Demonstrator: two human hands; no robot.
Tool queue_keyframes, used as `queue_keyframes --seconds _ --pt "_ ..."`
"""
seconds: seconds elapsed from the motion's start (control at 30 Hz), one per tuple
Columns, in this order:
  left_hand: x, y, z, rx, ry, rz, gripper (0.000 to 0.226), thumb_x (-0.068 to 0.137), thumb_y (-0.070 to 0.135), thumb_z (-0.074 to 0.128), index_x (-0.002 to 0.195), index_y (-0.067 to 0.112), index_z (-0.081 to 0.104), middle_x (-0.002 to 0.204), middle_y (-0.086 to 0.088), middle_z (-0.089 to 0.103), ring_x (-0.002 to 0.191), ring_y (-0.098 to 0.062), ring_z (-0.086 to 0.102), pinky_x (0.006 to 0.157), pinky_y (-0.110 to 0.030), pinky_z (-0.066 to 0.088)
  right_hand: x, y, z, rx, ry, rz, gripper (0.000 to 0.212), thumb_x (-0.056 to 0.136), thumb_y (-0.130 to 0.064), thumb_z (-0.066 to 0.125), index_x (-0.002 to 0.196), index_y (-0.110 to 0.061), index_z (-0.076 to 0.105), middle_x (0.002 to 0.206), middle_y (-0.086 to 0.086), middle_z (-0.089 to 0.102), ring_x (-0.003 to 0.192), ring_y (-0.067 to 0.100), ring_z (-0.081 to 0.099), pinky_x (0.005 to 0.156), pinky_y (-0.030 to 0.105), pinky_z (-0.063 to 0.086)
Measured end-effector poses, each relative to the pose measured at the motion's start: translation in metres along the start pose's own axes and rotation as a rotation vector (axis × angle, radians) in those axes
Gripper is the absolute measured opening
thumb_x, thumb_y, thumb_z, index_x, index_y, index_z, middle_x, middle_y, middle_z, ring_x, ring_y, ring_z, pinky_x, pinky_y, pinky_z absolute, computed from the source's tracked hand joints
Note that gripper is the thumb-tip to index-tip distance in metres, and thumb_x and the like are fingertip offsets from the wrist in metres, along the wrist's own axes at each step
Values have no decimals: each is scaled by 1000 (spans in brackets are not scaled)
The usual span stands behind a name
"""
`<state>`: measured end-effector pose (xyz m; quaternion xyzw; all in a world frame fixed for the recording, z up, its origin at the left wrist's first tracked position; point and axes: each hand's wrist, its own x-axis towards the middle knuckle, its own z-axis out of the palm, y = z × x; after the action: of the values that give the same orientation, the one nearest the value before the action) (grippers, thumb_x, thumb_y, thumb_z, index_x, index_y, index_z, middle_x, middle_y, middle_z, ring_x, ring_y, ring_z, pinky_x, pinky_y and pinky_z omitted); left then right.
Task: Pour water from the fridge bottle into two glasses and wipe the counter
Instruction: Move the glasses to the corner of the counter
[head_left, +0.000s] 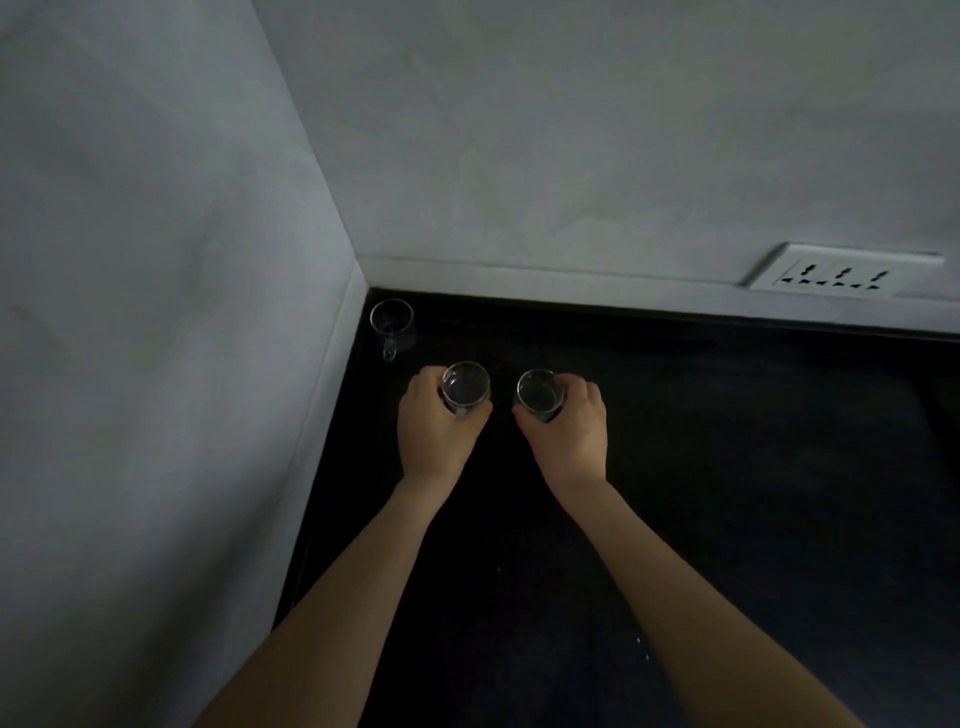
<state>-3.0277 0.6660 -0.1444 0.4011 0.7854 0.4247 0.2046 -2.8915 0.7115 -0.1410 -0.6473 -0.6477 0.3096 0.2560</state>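
Two clear glasses stand upright side by side on the black counter (727, 467). My left hand (434, 426) grips the left glass (466, 387) from its left side. My right hand (569, 431) grips the right glass (539, 394) from its right side. Whether the glasses hold water is hard to tell in the dim light. No bottle or cloth is in view.
A clear glass mug with a handle (392, 322) stands in the back left corner, just behind the left glass. Grey walls close the left and back sides. A white socket plate (836, 273) sits on the back wall at the right.
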Motion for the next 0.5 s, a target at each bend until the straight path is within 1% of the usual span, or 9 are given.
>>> queue_keyframes --seconds 0.1,0.23,0.37,0.43,0.5 --pt "15 -2 4 -21 19 -14 39 69 34 81 97 28 54 95 15 56 87 -5 59 73 -29 55 14 -4 7 9 1 0 51 76 -31 76 120 -14 55 116 -1 55 106 12 50 92 30 48" --pt "31 -1 11 -39 37 -33 41 69 36 81 99 25 55 99 12 56 86 -7 60 72 -29 54 28 -9 15 9 9 15 52 76 -32 75 120 -14 54 117 0 54 107 12 50 92 31 49" --pt "40 3 17 -43 54 -28 38 69 33 80 97 27 55 94 15 55 87 -9 60 72 -28 52 38 -13 19 16 16 19 54 77 -31 76 122 -13 53 118 1 53 108 14 50 94 30 46" --pt "43 4 19 -42 66 -34 37 69 33 80 96 27 55 94 14 56 88 -10 60 73 -29 53 43 -15 21 20 28 20 53 77 -30 76 121 -11 53 118 3 53 108 15 49 94 29 45" --pt "46 4 22 -38 75 -35 37 69 30 80 96 25 56 94 12 56 88 -12 60 73 -30 52 47 -17 23 26 33 20 51 76 -29 75 118 -10 54 117 4 55 108 16 49 95 31 45"
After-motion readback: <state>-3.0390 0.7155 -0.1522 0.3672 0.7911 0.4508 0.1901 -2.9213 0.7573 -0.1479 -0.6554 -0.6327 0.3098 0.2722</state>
